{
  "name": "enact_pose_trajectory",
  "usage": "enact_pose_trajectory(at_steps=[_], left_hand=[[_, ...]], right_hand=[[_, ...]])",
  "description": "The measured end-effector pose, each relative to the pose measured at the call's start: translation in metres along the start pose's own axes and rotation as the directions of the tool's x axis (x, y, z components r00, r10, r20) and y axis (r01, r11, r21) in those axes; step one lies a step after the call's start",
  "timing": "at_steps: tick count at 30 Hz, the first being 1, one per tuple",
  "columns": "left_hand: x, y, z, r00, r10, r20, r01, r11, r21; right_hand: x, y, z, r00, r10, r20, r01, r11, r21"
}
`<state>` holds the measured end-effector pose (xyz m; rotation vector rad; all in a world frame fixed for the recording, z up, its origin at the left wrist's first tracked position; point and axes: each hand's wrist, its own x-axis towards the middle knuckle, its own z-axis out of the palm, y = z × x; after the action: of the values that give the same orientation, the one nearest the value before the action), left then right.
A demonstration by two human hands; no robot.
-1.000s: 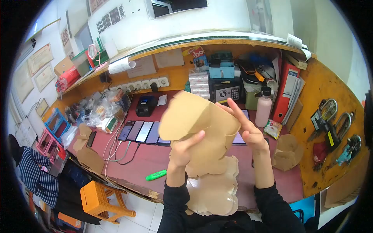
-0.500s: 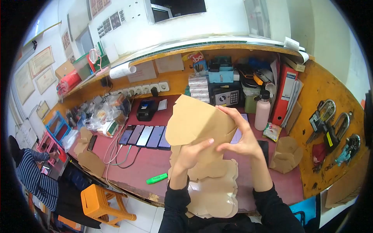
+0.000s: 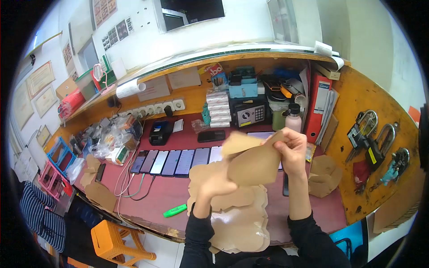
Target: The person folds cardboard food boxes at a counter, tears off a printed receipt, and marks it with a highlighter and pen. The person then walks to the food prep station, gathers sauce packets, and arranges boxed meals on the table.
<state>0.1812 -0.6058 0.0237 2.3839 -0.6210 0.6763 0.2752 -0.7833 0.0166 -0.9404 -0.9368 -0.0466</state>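
Note:
A partly folded brown cardboard food box (image 3: pixel 255 166) is held up over the desk, its panels bent and standing at angles. My right hand (image 3: pixel 293 149) pinches its right edge between thumb and fingers. Close to the box's lower left side is my left hand (image 3: pixel 217 185), smeared by motion; its fingers are blurred, and I cannot tell whether it touches the card. Beneath both hands lies a stack of flat cardboard box blanks (image 3: pixel 241 225) with scalloped edges and a shiny surface.
Several phones (image 3: pixel 174 161) lie in a row behind the stack. A green highlighter (image 3: pixel 174 210) is at its left. Folded cardboard boxes (image 3: pixel 325 175) stand at the right, near a pink bottle (image 3: pixel 293 121). White cables (image 3: pixel 127 176) trail over the left side. An orange stool (image 3: pixel 114 243) stands below.
The cardboard box has tipped and turned, its panels now folded closer together. My right hand has shifted to a pinch on its right edge; my left hand has come off its front face.

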Motion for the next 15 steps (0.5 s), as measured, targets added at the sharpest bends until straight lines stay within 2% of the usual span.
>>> enact_pose_trajectory(at_steps=[1, 2, 3, 4, 5, 6, 7, 8, 9, 11, 13, 15], left_hand=[[-0.001, -0.004, -0.004, 0.984, -0.149, 0.099, 0.156, 0.985, -0.073], [-0.002, -0.009, -0.014, 0.981, -0.015, 0.192, 0.074, 0.95, -0.304], [-0.005, -0.022, -0.012, 0.981, -0.019, 0.192, 0.078, 0.949, -0.305], [-0.008, -0.045, -0.004, 0.98, 0.087, 0.177, 0.117, 0.466, -0.877], [-0.01, -0.058, 0.0, 0.984, 0.152, 0.092, 0.131, -0.278, -0.952], [-0.005, -0.042, -0.007, 0.969, -0.12, 0.217, 0.186, -0.223, -0.957], [-0.004, -0.034, -0.003, 0.968, -0.124, 0.217, 0.186, -0.223, -0.957], [-0.002, -0.027, 0.003, 0.944, -0.309, 0.115, 0.122, 0.004, -0.992], [-0.001, -0.022, 0.008, 0.889, -0.457, -0.026, 0.093, 0.237, -0.967], [0.002, -0.011, 0.014, 0.867, -0.493, -0.079, 0.07, 0.276, -0.959], [0.004, -0.003, 0.019, 0.803, -0.57, -0.176, 0.013, 0.312, -0.95], [0.004, 0.002, 0.017, 0.822, -0.55, -0.146, 0.034, 0.304, -0.952]], right_hand=[[0.002, -0.001, 0.0, 1.0, 0.002, 0.001, -0.002, 1.0, 0.001], [0.004, -0.002, 0.0, 0.974, -0.214, 0.076, 0.225, 0.954, -0.198], [0.008, -0.003, 0.0, 0.897, -0.399, 0.191, 0.442, 0.818, -0.367], [0.011, -0.003, -0.003, 0.856, -0.392, 0.338, 0.506, 0.772, -0.385], [0.014, -0.001, -0.002, 0.856, -0.393, 0.336, 0.505, 0.775, -0.381], [0.016, 0.001, 0.002, 0.83, -0.351, 0.434, 0.515, 0.78, -0.354], [0.017, 0.003, 0.003, 0.792, -0.306, 0.529, 0.523, 0.786, -0.328], [0.015, 0.014, 0.001, 0.827, -0.215, 0.519, 0.42, 0.85, -0.317], [0.015, 0.014, 0.004, 0.827, -0.213, 0.52, 0.418, 0.851, -0.317], [0.014, 0.014, 0.013, 0.94, -0.208, 0.271, 0.27, 0.937, -0.22], [0.013, 0.015, 0.017, 0.958, -0.179, 0.225, 0.223, 0.956, -0.19], [0.011, 0.011, 0.021, 0.988, -0.081, 0.131, 0.114, 0.958, -0.262]])
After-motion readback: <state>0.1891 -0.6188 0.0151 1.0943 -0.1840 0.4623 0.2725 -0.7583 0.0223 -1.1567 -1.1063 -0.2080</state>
